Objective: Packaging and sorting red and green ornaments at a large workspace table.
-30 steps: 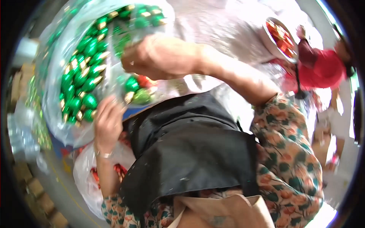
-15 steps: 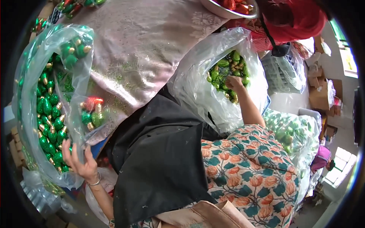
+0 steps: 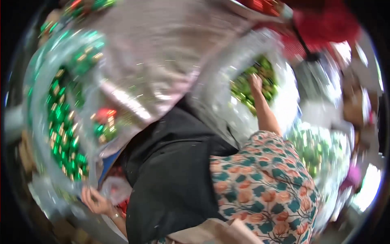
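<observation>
My right hand (image 3: 255, 83) reaches into a clear plastic bag (image 3: 211, 101) of light green bulb-shaped ornaments (image 3: 266, 73). Its fingers look closed among them, and whatever they hold is hidden. Low on the left, my left hand (image 3: 96, 201) is blurred, its fingers bent but apart, with nothing seen in them. That hand is just below another clear bag (image 3: 38, 122), which holds glittery dark green bulb ornaments (image 3: 61, 122) with gold caps. Beside this bag, a red ornament (image 3: 106, 115) and green ones lie on the cloth-covered table (image 3: 158, 44).
A co-worker in red (image 3: 325, 24) is at the far right, near a bowl of red ornaments (image 3: 260, 5). A large bag of green ornaments (image 3: 321, 146) stands to my right. Cardboard boxes (image 3: 353, 107) are behind it. A black cloth (image 3: 174, 183) covers my lap.
My left hand has dropped from the dark green ornaments to below their bag. My right hand stays in the light green ornaments. The whole view has shifted and blurred.
</observation>
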The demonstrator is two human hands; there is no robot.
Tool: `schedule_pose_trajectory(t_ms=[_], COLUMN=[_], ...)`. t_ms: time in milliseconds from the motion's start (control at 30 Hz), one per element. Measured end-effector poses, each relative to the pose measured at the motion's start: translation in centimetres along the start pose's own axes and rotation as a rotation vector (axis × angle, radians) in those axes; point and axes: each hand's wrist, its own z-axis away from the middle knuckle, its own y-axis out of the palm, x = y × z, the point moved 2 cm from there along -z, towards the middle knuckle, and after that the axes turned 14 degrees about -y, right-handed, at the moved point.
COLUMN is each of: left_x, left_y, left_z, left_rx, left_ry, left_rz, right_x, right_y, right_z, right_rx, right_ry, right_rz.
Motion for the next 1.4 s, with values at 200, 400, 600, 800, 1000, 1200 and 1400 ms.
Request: schedule_pose_trajectory(t_ms=[200,400,600,800,1000,1200,1400], left_x=[-11.4,-30.7,-33.4,-35.3,-41.1,-39.1,-42.1], left_y=[5.0,13.7,19.1,23.0,26.0,35.9,35.1], left_z=[-5.3,-5.8,-3.8,-2.9,-1.1,1.8,6.7], left_rx=[0.325,0.839,0.897,1.021,0.732,1.01,0.745], left_ry=[0.239,0.826,0.86,0.544,0.616,0.797,1.231], left_rz=[0.498,0.84,0.73,0.747,0.706,0.458,0.445], right_x=[9.7,-0.3,-1.4,7.3,14.3,18.2,22.2], right_y=[-15.6,-20.0,-15.7,-17.5,-16.1,-9.0,0.9], right_z=[3.2,-1.8,-2.9,10.3,18.0,22.1,20.5], right_rx=[-0.225,-0.181,0.258,0.365,0.695,0.871,1.468], right_ry=[-0.177,0.004,0.086,0.097,-0.101,-0.96,-0.584], right_rz=[0.584,0.887,0.75,-0.848,-1.325,-1.16,-1.772])
